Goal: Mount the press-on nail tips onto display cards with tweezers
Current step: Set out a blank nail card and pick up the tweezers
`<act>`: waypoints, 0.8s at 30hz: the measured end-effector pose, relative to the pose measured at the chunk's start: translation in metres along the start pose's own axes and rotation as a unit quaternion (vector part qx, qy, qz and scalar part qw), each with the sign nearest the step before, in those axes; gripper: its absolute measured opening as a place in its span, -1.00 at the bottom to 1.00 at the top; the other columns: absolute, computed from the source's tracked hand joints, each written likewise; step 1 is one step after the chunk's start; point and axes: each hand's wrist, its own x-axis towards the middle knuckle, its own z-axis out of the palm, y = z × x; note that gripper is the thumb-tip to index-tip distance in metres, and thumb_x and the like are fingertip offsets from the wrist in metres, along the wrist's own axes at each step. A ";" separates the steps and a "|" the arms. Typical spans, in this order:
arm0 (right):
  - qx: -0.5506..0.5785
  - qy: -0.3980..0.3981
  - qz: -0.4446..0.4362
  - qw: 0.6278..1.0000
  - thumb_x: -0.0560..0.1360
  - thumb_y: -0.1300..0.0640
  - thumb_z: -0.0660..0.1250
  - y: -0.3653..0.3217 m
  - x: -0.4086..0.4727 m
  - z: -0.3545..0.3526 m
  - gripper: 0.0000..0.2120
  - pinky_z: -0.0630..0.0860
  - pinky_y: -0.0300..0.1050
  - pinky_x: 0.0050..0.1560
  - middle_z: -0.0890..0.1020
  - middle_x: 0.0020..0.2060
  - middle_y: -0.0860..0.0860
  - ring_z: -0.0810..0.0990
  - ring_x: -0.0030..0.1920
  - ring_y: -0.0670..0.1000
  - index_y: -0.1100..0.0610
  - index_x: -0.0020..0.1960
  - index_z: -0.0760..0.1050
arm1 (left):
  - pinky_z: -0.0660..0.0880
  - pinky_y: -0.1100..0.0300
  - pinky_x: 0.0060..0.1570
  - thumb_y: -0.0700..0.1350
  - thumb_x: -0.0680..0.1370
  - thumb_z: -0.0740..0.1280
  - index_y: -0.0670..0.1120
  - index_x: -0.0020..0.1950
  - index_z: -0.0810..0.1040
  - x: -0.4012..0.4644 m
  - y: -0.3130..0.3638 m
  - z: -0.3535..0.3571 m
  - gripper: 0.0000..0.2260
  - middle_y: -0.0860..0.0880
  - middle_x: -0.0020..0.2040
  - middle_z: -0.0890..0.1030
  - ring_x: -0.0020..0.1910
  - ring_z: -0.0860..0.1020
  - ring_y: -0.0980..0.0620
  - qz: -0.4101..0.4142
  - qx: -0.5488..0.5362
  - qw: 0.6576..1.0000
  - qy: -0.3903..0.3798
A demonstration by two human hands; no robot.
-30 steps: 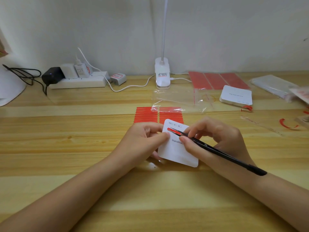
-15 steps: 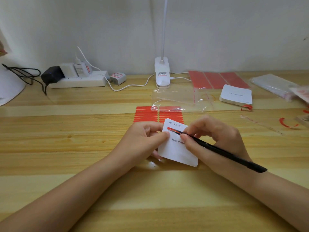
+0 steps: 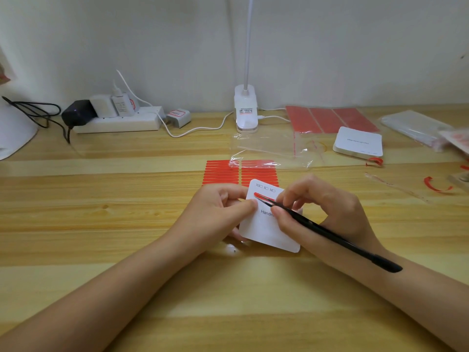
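1. One view, the head camera, showed both hands at the middle of the wooden table, working on a single white display card.
2. The left hand pinched the card's left edge, thumb on the face and fingers curled behind, so the card sat just to the right of that grip, its far end tipped up off the table.
3. The right hand pinched the black tweezers near their front third, between thumb and fingers; the tips reached up and left of that grip, and the tail ran back over the wrist.
4. The tips lay on a red strip, apparently adhesive tape, on the card below the size boxes. I could not tell whether the tips were squeezed together.
5. The step looked like seating or peeling this strip, preparation before any nail tip goes on; no nail tip was visible on the card.
6. The next move called for a light, steady touch while the left hand kept the card from twisting.
7. The strip's long axis ran across the card's width, rounded end toward the left grip; the tweezers' long axis ran diagonally, pointing up-left. A sheet of red strips lay just beyond both hands.
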 end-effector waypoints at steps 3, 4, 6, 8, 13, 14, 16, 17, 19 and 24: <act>0.001 0.006 -0.004 1.000 0.38 0.28 0.40 0.001 -0.001 0.000 -0.90 0.50 -0.18 -0.25 0.58 -0.34 0.00 0.54 -0.30 -0.03 0.21 -0.22 0.47 | 0.59 0.20 -0.40 -0.31 0.53 0.23 -0.04 -0.12 0.64 0.000 -0.001 0.000 -0.75 -0.15 -0.21 0.68 -0.32 0.62 0.00 0.002 0.005 1.000 0.001; 0.000 0.005 -0.007 1.000 0.40 0.25 0.39 0.002 -0.001 0.001 -0.90 0.50 -0.18 -0.25 0.57 -0.34 0.00 0.53 -0.30 -0.03 0.21 -0.22 0.47 | 0.59 0.19 -0.40 -0.31 0.53 0.23 -0.03 -0.12 0.64 0.000 -0.001 0.000 -0.75 -0.15 -0.21 0.68 -0.32 0.62 -0.01 0.003 0.007 1.000 0.001; -0.006 0.001 -0.017 1.000 0.42 0.20 0.34 0.002 0.000 0.002 -0.91 0.50 -0.19 -0.24 0.57 -0.34 0.00 0.53 -0.29 -0.04 0.21 -0.22 0.47 | 0.58 0.20 -0.39 -0.31 0.54 0.23 -0.03 -0.12 0.64 0.001 0.000 0.000 -0.75 -0.12 -0.22 0.68 -0.32 0.63 0.00 0.003 0.011 1.000 0.001; -0.014 -0.004 -0.027 1.000 0.43 0.20 0.32 0.003 0.000 0.002 -0.91 0.49 -0.19 -0.24 0.57 -0.34 0.00 0.52 -0.30 -0.04 0.21 -0.22 0.47 | 0.57 0.23 -0.42 -0.31 0.54 0.23 -0.02 -0.13 0.64 0.000 0.000 0.000 -0.74 -0.09 -0.25 0.68 -0.33 0.62 0.01 0.002 0.011 1.000 0.002; -0.042 -0.007 -0.055 0.998 0.43 0.23 0.30 0.005 0.000 0.003 -0.93 0.45 -0.24 -0.24 0.56 -0.35 0.02 0.47 -0.29 -0.08 0.21 -0.22 0.49 | 0.53 0.27 -0.45 -0.32 0.53 0.23 0.01 -0.15 0.64 -0.001 0.002 0.001 -0.72 -0.08 -0.25 0.69 -0.33 0.63 0.02 0.000 0.012 1.000 0.006; -0.042 -0.007 -0.058 0.997 0.43 0.24 0.29 0.005 -0.001 0.003 -0.95 0.44 -0.23 -0.25 0.55 -0.35 0.02 0.47 -0.29 -0.08 0.19 -0.21 0.48 | 0.54 0.27 -0.44 -0.31 0.54 0.23 0.00 -0.14 0.64 -0.001 0.002 0.001 -0.73 -0.08 -0.24 0.69 -0.32 0.63 0.02 -0.001 0.012 1.000 0.005; -0.040 -0.009 -0.062 0.997 0.42 0.27 0.29 0.006 -0.001 0.004 -0.94 0.43 -0.22 -0.24 0.54 -0.35 0.03 0.46 -0.29 -0.07 0.13 -0.17 0.45 | 0.54 0.27 -0.44 -0.31 0.54 0.23 -0.03 -0.12 0.64 -0.001 0.003 0.001 -0.75 -0.07 -0.25 0.69 -0.33 0.63 0.03 -0.001 0.010 1.000 0.003; -0.039 -0.011 -0.064 0.997 0.42 0.28 0.29 0.006 -0.001 0.004 -0.92 0.43 -0.23 -0.24 0.54 -0.34 0.03 0.46 -0.29 -0.07 0.12 -0.16 0.44 | 0.54 0.27 -0.44 -0.31 0.54 0.23 -0.04 -0.12 0.64 -0.001 0.003 0.001 -0.76 -0.06 -0.26 0.68 -0.34 0.63 0.05 -0.001 0.010 1.000 0.003; -0.037 -0.013 -0.069 0.997 0.42 0.28 0.27 0.007 -0.001 0.004 -0.93 0.42 -0.23 -0.24 0.54 -0.34 0.04 0.46 -0.29 -0.05 0.14 -0.17 0.45 | 0.53 0.28 -0.44 -0.31 0.54 0.24 -0.04 -0.11 0.63 -0.001 0.003 0.001 -0.77 -0.03 -0.29 0.67 -0.36 0.62 0.07 -0.002 0.012 1.000 0.005; -0.053 -0.014 -0.070 0.996 0.41 0.29 0.27 0.006 -0.001 0.004 -0.95 0.42 -0.24 -0.25 0.54 -0.36 0.04 0.45 -0.30 -0.06 0.22 -0.22 0.49 | 0.52 0.30 -0.46 -0.30 0.54 0.24 -0.02 -0.13 0.63 -0.001 0.003 0.002 -0.76 0.00 -0.31 0.67 -0.38 0.61 0.09 -0.002 0.011 1.000 0.009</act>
